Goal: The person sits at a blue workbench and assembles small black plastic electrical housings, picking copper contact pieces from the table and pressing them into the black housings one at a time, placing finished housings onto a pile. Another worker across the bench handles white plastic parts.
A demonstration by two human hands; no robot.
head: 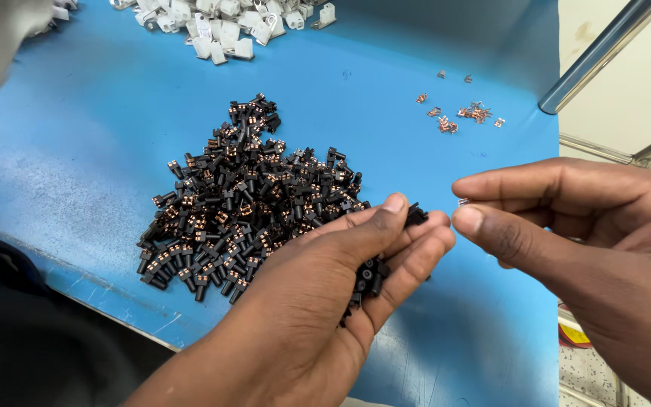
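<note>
A small black plastic part point(416, 215) is sitting pinched between the thumb and fingertips of the left hand point(318, 301), at about four o'clock from the big pile. That hand is curling closed, cupping several more black parts point(367, 279) in its palm. Just to its three o'clock, the right hand point(574, 241) is pinching a tiny metal clip point(463, 201) between thumb and forefinger, its other fingers folding inward; clip and black part are lying just apart. At ten o'clock from the hands, a heap of black plastic parts with copper contacts point(242, 203) is resting on the blue table mat point(77, 151). Loose copper clips point(465, 113) are scattering at one o'clock, white plastic pieces point(227, 22) at twelve.
</note>
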